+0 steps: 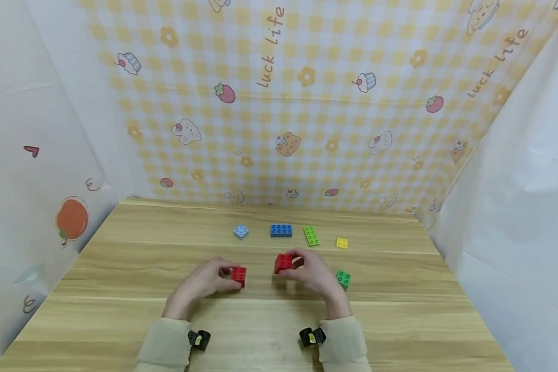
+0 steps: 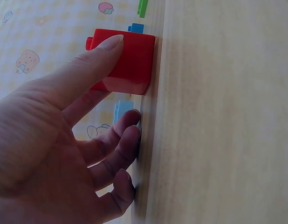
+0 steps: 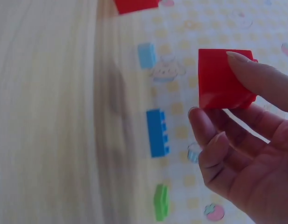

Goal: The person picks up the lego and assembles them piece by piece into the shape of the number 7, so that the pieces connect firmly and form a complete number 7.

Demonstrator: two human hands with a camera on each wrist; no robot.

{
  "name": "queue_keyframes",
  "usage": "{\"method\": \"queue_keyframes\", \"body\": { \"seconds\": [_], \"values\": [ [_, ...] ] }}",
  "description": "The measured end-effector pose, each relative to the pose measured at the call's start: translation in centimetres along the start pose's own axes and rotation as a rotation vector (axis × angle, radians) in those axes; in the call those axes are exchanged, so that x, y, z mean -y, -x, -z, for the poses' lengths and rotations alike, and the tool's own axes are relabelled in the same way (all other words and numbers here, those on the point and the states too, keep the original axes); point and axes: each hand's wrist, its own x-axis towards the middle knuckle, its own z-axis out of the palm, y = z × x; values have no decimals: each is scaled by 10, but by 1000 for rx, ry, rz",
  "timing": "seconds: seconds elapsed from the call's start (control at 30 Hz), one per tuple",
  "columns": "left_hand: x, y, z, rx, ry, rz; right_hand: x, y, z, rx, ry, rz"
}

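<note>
Two red toy building bricks are in my hands. With thumb and fingers my left hand (image 1: pixel 211 276) pinches one red brick (image 1: pixel 239 276), its studs facing up, at or close to the table top. In the left wrist view the thumb presses on a flat side of that red brick (image 2: pixel 130 60), while the other fingers curl below. My right hand (image 1: pixel 311 271) pinches the other red brick (image 1: pixel 283 263). That second red brick (image 3: pixel 218 79) is raised off the table in the right wrist view. A gap separates the two bricks.
Farther back on the wooden table (image 1: pixel 167 227) lie a light blue brick (image 1: pixel 241 231), a blue brick (image 1: pixel 281 230), a lime green brick (image 1: pixel 311 236) and a yellow brick (image 1: pixel 341 243). A green brick (image 1: pixel 343 279) sits beside the right wrist. A checked cloth (image 1: pixel 260 155) hangs behind.
</note>
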Motion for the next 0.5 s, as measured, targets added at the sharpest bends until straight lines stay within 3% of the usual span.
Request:
{"method": "queue_keyframes", "body": {
  "seconds": [0.3, 0.5],
  "values": [
    [-2, -2, 0, 1, -14, -7, 24, -1, -18, -27, 22, 128],
    [-1, -2, 0, 1, -2, 6, 32, -3, -31, -19, 4, 142]
  ]
}}
